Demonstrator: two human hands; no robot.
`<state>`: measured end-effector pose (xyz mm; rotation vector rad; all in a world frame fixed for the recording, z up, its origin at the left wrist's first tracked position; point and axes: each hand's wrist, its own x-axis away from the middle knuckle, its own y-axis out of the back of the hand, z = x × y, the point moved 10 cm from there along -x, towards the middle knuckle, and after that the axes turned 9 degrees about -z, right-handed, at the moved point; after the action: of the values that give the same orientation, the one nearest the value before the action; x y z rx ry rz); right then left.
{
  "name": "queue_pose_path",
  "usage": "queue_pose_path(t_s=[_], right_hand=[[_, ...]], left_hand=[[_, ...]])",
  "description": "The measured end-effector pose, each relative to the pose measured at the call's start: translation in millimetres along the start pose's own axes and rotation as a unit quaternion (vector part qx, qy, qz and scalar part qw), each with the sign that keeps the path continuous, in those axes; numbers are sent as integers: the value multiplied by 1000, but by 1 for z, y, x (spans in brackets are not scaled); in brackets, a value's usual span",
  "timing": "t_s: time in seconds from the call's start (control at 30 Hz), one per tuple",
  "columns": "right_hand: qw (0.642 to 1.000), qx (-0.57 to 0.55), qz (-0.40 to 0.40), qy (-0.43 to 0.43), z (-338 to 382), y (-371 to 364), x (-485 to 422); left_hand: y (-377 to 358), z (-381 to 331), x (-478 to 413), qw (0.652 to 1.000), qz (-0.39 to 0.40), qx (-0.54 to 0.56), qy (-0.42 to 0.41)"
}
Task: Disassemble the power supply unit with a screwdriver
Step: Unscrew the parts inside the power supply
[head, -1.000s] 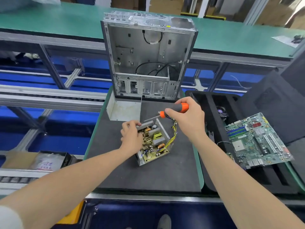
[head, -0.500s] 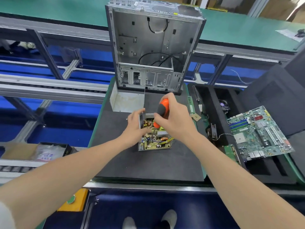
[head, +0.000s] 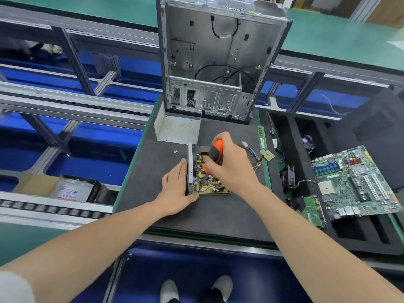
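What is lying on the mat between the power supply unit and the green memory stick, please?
In the head view, a loose wire bundle with a white connector trails from the power supply unit towards the memory stick.

left hand [head: 177,189]: flat, palm down | right hand [head: 231,166]: fingers curled closed

A single wide-angle head view looks steeply down and forward from above the person's own forearms, close over the dark work mat [head: 218,215], with the open computer case [head: 218,57] at the top edge and the person's shoes at the bottom
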<state>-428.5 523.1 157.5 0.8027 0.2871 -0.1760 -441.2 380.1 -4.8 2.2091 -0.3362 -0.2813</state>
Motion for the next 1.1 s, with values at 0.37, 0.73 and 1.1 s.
queue_pose_path(t_s=[0.37,0.73,1.1], right_hand=[[1000,6,-10,-5,-3,2,4],[1000,3,-2,3,-2,1,8],[1000,3,0,2,-3,0,6]], left_hand=[[-1,7,-9,997,-34,13,60],[-1,10,-11,996,-34,25,75],[-1,12,-13,996,-33,25,77]])
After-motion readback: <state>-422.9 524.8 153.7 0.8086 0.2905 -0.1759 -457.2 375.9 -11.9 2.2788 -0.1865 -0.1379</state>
